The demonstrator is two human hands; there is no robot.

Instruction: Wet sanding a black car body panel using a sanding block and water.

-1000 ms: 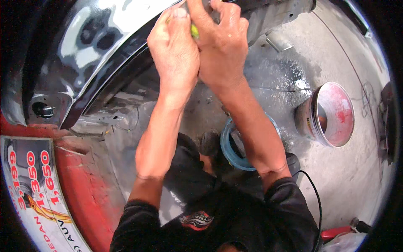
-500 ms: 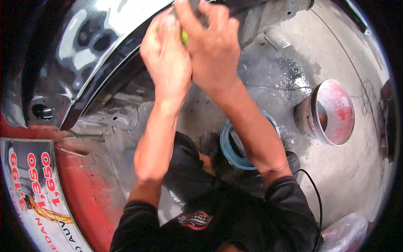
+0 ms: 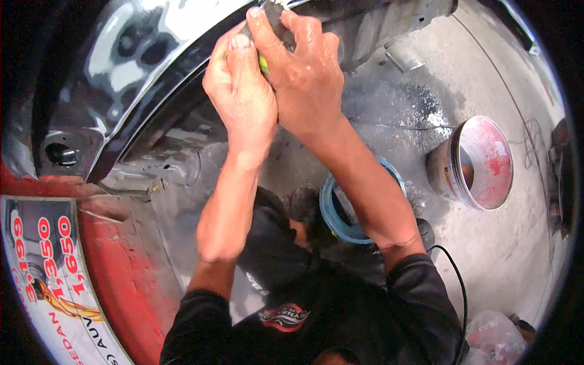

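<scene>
Both hands are close together at the top of the view, over the edge of a glossy black car body panel (image 3: 155,67). My left hand (image 3: 240,88) is closed, its thumb laid along the near side of a small dark grey and yellow-green tool (image 3: 263,64). Against it presses my right hand (image 3: 307,76), its index finger stretched along the tool and the other fingers bent around it. Most of the tool is hidden by the fingers, so its exact kind cannot be made out. Its grey end shows between the right fingers, near the panel's edge.
A blue tub (image 3: 334,213) stands on the floor by my legs, partly behind my right forearm. Farther right is a bucket (image 3: 499,161) with a pinkish-white inside. A black cable (image 3: 461,286) curves past my right side. A printed board (image 3: 64,286) lies at lower left.
Both hands, still gripping the tool, have shifted slightly toward me along the panel's edge. More of the tool's grey end now shows. The clear plastic bag at lower right looks differently shaped.
</scene>
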